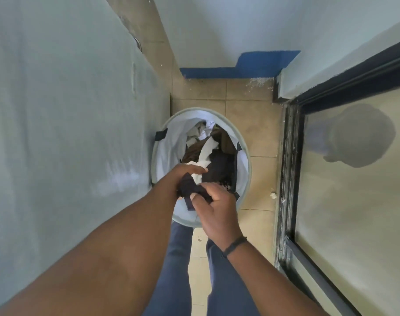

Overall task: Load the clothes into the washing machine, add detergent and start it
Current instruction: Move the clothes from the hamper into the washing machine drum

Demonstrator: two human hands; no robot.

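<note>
While both arms reach down over the round pale-blue fabric laundry hamper (164, 142), the two hands meet close together above its near rim. Right hand (213, 209) has fingers curled and thumb pinching a dark navy piece of clothing (191, 189), bunched up between the hands. Left hand (185, 172) is partly hidden behind that cloth; it touches the same garment, fingers reaching toward the crumpled white cloth (199, 176) just behind, but exact grip cannot be told. A thin black wristband (234, 246) sits on the right wrist. Hamper stands on the beige tiled floor (247, 115), touching or just beside the grey-green wall (69, 110) on the left. Inside it: mixed pile of clothes (211, 151), white, brown and black pieces. Blue trouser legs (178, 258) show below the hamper. On the right, a black-framed glass door (292, 179). Blue painted skirting (235, 70) runs along the far white wall.
</note>
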